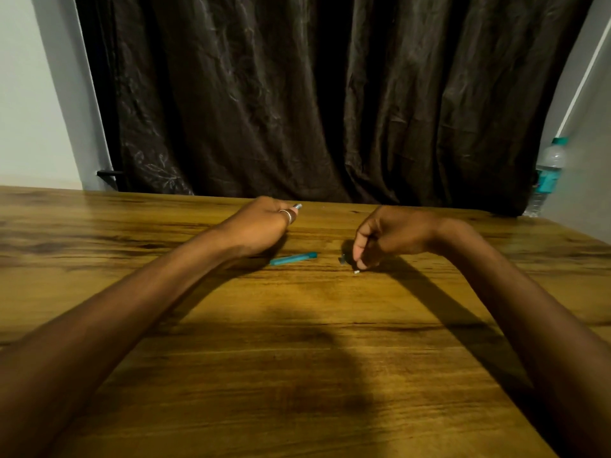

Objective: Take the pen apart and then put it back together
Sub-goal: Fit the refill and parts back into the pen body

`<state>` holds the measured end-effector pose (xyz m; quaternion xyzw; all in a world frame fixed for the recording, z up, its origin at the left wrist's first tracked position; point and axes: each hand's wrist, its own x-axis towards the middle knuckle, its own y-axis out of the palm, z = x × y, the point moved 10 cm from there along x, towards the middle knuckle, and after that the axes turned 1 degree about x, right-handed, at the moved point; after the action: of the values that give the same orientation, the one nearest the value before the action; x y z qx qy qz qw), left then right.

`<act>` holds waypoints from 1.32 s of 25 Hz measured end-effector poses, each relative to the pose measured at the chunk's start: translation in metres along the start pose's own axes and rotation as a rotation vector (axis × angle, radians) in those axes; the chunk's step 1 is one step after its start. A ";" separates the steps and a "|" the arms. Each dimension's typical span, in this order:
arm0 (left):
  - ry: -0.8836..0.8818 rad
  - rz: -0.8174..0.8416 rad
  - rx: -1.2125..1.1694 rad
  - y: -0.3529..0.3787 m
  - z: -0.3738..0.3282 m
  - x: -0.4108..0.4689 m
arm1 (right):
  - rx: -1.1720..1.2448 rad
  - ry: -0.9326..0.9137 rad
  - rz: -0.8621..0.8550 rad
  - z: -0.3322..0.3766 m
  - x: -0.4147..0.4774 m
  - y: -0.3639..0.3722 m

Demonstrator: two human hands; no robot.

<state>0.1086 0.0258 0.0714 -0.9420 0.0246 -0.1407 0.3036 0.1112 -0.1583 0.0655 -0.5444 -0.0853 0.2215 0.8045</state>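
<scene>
At the far middle of the wooden table [297, 325], our left hand [261, 226] is curled shut around a pen piece [297, 206], whose silvery-blue end pokes out past the ringed finger. Our right hand [383, 236] pinches down with thumb and forefinger nearly closed at a tiny pale part [356, 272]; we cannot tell whether it is gripped or only touched. We would do best to pinch it squarely and lift straight up, lest it roll. We count one teal barrel [293, 258] lying between the hands, one small dark bit [342, 259] just left of the fingertips, and one water bottle [547, 173] at far right.
</scene>
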 end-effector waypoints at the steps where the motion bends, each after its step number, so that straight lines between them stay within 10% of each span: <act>1: 0.008 0.018 0.002 0.002 -0.001 -0.001 | -0.021 0.006 0.026 0.000 0.000 0.003; 9: 0.023 0.109 -0.030 0.011 -0.009 -0.010 | -0.030 0.047 0.108 0.003 -0.001 0.016; 18: 0.127 0.174 0.029 0.023 -0.014 -0.012 | 0.465 -0.171 -0.380 0.026 -0.004 -0.031; 33: 0.109 0.162 -0.112 0.022 -0.019 -0.013 | 0.541 -0.221 -0.377 0.036 -0.005 -0.028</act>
<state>0.0918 -0.0011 0.0705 -0.9434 0.1247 -0.1651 0.2592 0.1006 -0.1387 0.1053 -0.2590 -0.2093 0.1412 0.9323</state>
